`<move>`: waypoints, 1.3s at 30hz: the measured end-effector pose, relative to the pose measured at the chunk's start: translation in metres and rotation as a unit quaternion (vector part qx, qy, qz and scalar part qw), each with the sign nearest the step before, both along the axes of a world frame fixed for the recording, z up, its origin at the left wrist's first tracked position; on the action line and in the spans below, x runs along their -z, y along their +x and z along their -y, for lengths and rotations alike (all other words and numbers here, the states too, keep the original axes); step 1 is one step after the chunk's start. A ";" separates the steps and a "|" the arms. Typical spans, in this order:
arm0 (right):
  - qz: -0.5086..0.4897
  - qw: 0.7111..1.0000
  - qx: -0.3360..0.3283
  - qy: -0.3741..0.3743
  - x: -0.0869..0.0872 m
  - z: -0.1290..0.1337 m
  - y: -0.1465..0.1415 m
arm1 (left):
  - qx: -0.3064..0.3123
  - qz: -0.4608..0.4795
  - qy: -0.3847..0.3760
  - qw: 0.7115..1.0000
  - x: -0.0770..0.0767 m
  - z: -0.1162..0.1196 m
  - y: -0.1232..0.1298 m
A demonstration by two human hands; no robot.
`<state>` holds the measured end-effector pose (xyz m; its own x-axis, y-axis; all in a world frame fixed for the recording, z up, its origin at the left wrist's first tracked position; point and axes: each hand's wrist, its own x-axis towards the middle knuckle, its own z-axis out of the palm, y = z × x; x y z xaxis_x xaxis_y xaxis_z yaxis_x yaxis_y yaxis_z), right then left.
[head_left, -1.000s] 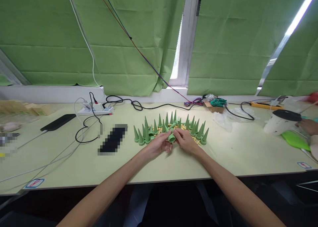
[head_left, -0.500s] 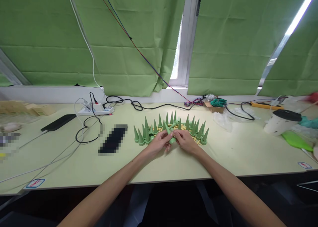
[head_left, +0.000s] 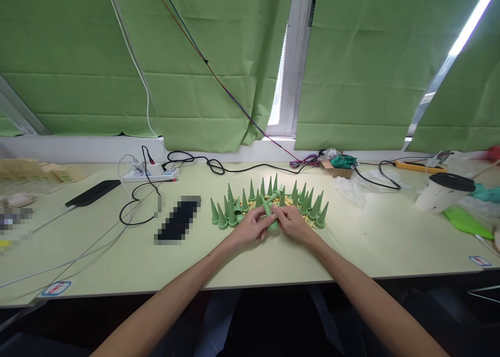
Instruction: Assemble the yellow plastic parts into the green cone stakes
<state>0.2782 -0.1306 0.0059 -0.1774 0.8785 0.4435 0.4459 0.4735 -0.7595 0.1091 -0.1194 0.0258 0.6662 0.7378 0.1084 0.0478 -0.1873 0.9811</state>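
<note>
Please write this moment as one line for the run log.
left hand: on green cone | right hand: at same cone | other green cones: upright around yellow pieces

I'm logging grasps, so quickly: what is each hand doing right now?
Left hand: closed on a green cone.
Right hand: fingers closed at the same cone; any smaller piece there is hidden.

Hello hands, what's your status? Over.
Both hands, left and right, on one green cone. More green cones standing close around.

Pale table [head_left: 351, 247] with green cones [head_left: 321, 216]
</note>
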 end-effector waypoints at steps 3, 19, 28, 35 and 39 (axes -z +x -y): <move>0.019 1.000 0.003 0.010 0.001 -0.001 0.001 | -0.011 -0.035 0.043 0.998 0.001 0.002 0.000; 0.030 0.999 0.035 0.012 0.001 -0.004 -0.001 | -0.117 -0.077 0.225 0.964 0.009 -0.001 0.003; -0.046 0.996 0.076 0.014 -0.002 -0.002 -0.001 | -0.160 -0.044 0.175 0.971 0.003 0.005 0.004; -0.067 0.993 0.096 0.032 -0.008 0.001 0.000 | -0.131 -0.020 0.057 0.990 0.004 -0.001 0.003; -0.063 0.995 0.074 0.037 -0.008 0.001 0.000 | -0.071 0.005 -0.065 0.995 0.005 -0.006 0.005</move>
